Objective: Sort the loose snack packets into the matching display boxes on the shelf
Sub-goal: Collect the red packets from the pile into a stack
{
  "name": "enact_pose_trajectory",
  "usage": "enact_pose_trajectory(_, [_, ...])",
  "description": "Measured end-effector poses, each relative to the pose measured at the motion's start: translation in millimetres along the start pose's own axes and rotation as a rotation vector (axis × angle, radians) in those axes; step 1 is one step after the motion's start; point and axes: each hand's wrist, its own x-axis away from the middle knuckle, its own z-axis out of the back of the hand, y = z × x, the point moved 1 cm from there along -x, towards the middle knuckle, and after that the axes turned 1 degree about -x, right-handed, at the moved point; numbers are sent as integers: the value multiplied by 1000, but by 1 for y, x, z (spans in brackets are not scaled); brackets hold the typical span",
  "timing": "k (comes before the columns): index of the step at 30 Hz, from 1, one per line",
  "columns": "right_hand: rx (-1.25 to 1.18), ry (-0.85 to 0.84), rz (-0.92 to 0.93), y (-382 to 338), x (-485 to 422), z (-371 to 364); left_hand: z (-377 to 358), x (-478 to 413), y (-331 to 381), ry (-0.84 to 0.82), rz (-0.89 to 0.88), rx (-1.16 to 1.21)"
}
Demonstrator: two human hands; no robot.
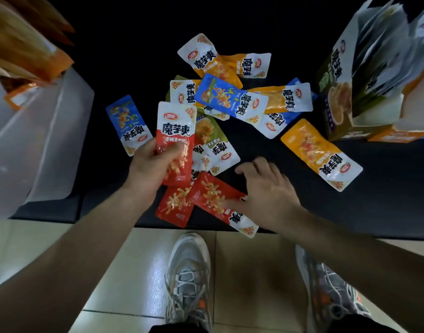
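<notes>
Several loose snack packets in red, blue, orange and green lie scattered on a black shelf (350, 205). My left hand (149, 168) holds one red packet (176, 131) upright above the pile, thumb across its front. My right hand (266, 191) rests with relaxed fingers on another red packet (213, 198) lying at the shelf's front edge. A third red packet (173, 207) lies beside it. A blue packet (128, 123) lies left of the pile, and an orange packet (321, 152) lies at the right.
A green and orange display box (338, 92) holding packets stands at the right. A translucent plastic bin (45, 140) with orange packets sits at the left. Below the shelf edge I see a tiled floor and my two grey sneakers (189, 280).
</notes>
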Motion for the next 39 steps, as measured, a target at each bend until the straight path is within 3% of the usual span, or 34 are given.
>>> enact_pose_trajectory(2, [76, 17, 33, -3, 2, -5, 1, -1, -7, 45, 28, 20])
enact_pose_trajectory(7, [-85, -13, -3, 20, -1, 15, 6, -3, -12, -8, -32, -66])
enact_pose_trajectory(11, [64, 64, -31, 33, 4, 14, 6, -4, -15, -18, -26, -56])
enact_pose_trajectory(14, [163, 18, -26, 30, 7, 11, 3, -3, -17, -36, 9, -43])
enact_pose_trajectory(16, [85, -16, 0, 30, 7, 13, 1, -2, -16, -61, 10, -58])
enact_pose_trajectory(20, [-360, -204, 116, 30, 8, 31, -2, -1, -9, -101, -50, -120])
enact_pose_trajectory(22, [-450, -262, 177, 31, 10, 42, -5, 1, -5, -161, -91, -206])
enact_pose_trajectory(25, [-451, -184, 222, 28, 6, 54, -19, 12, -3, -334, -80, -251])
enact_pose_trajectory(28, [-442, 32, 242, 17, -1, 61, -39, 30, 0, -531, -40, -231])
enact_pose_trajectory(30, [-477, 193, 161, 10, -5, 60, -47, 37, -1, -598, -100, -316])
enact_pose_trajectory(33, [-455, 337, 57, 1, -6, 47, -40, 33, -3, -533, -129, -378])
enact_pose_trajectory(35, [-386, 359, 40, -1, -4, 35, -23, 25, -3, -387, -125, -385])
enact_pose_trajectory(39, [-336, 148, 26, 4, -1, 17, 21, 12, -20, 34, 5, -398])
